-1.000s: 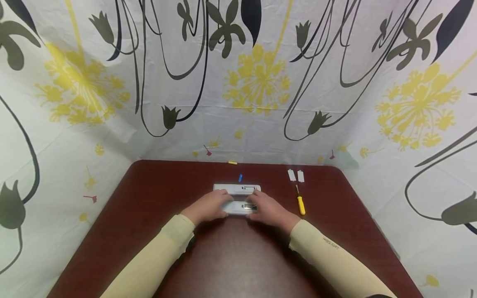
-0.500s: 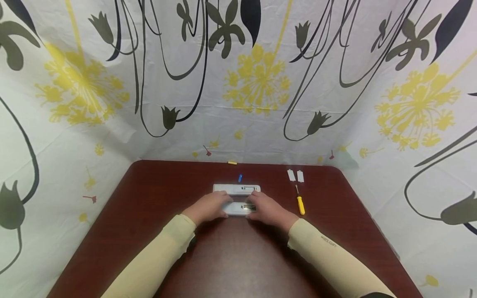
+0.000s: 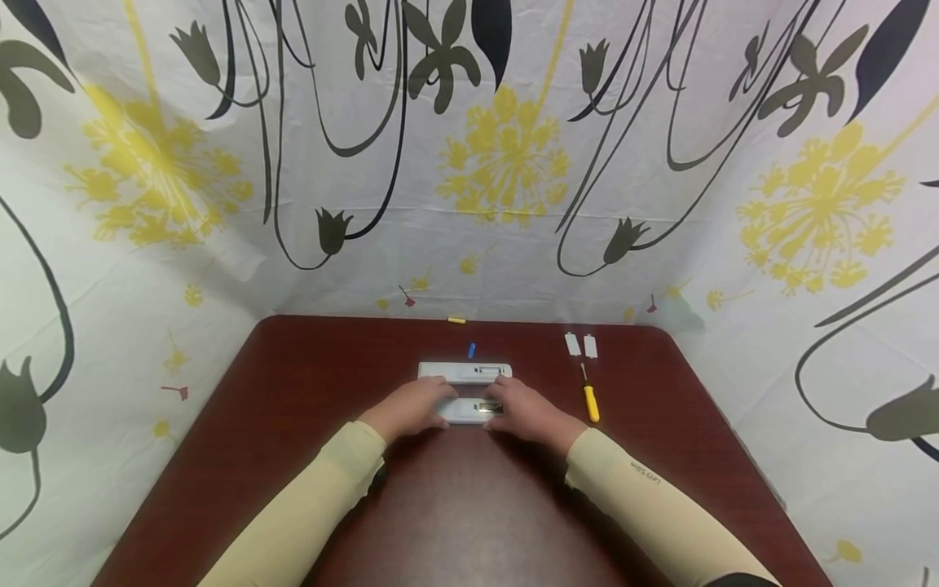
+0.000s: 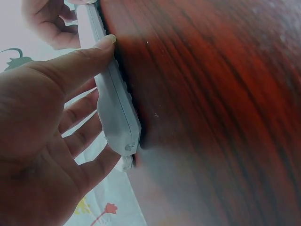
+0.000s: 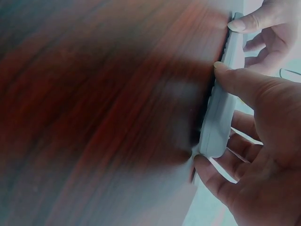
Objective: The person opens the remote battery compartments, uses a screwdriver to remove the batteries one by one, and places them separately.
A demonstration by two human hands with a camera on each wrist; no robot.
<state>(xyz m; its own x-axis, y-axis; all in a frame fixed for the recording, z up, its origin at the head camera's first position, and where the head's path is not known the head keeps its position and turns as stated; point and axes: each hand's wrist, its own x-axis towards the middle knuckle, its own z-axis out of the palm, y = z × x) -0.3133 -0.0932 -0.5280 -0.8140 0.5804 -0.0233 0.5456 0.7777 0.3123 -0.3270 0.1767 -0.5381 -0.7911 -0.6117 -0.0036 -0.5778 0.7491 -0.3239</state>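
A white remote control point(image 3: 464, 411) lies back up and crosswise on the dark red table, its battery compartment uncovered near the right end. My left hand point(image 3: 416, 406) grips its left end, thumb on the near long side point(image 4: 114, 87) and fingers round the far side. At the other end my right hand point(image 3: 530, 414) holds it the same way, with one fingertip at the end face, as the right wrist view shows. Just beyond the fingers, parallel to it, sits a second white remote control point(image 3: 455, 372), also with an uncovered compartment on its right.
Behind the remotes lie a small blue cylinder point(image 3: 472, 350) like a battery and a yellow one point(image 3: 457, 320) at the back edge. Two white battery covers point(image 3: 573, 345) and a yellow-handled screwdriver point(image 3: 591, 403) are on the right. A patterned curtain point(image 3: 506, 269) borders the table.
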